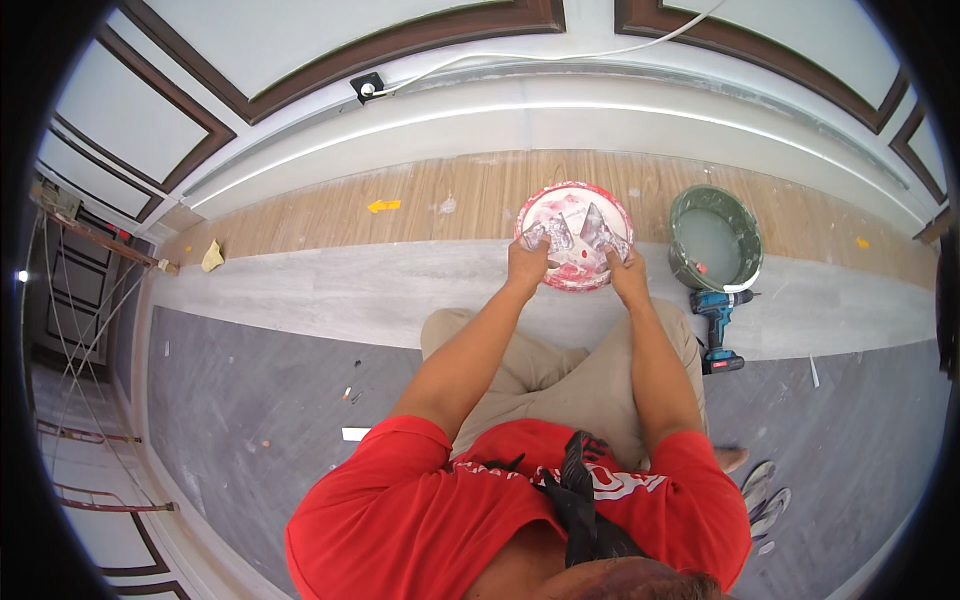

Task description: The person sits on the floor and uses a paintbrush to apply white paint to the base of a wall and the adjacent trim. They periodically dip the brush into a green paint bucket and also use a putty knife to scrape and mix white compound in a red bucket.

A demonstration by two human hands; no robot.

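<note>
Before me is a round red-rimmed container or lid smeared with white paste. My left hand grips a paste-coated putty knife above its left part. In my right hand is another putty knife, its pointed blade angled towards the far side. Both blades are over the white paste and apart from each other; whether they touch it I cannot tell. The handles are partly hidden by my fingers.
Right of the paste stands a green bucket of cloudy liquid. A blue cordless drill lies just below it. Sandals rest near my foot. A white cable runs from a wall socket. Scaffolding stands left.
</note>
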